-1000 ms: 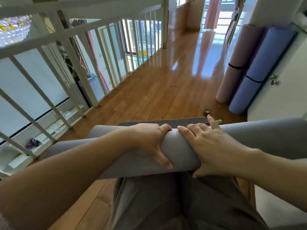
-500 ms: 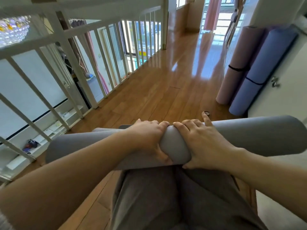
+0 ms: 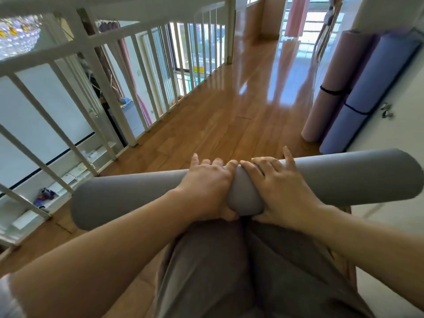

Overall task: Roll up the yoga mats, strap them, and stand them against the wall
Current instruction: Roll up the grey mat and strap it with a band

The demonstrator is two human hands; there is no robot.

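Two rolled mats, the pink mat (image 3: pixel 330 83) and the blue mat (image 3: pixel 371 88), already lean against the wall (image 3: pixel 406 138) beyond the right end of the grey mat, each with a dark strap round it. That puts you on the third.

The grey mat (image 3: pixel 344 177) lies as a full roll across the front of your knees, right end toward the wall, left end toward the railing (image 3: pixel 68 111). Your left hand (image 3: pixel 206 187) and right hand (image 3: pixel 282 189) grip its middle side by side, fingers curled over the top and thumbs tucked beneath, squeezing it tight.

By my reading the rolling is done and strapping is the step in hand. No strap shows on the grey mat, and I cannot find a loose one around it; one may lie hidden behind the roll. The next move calls for one hand to hold the squeeze alone while the other fetches a strap and slides it over an end. Ease off with both and the outer layer will likely unwind.

Beyond the grey mat the wooden floor (image 3: pixel 218 125) runs open. The mat's left end sits near the railing, with a drop behind the bars, so don't swing that end wide. Its right end is close to the wall and the blue mat, so upending it carelessly there could topple the leaning pair.
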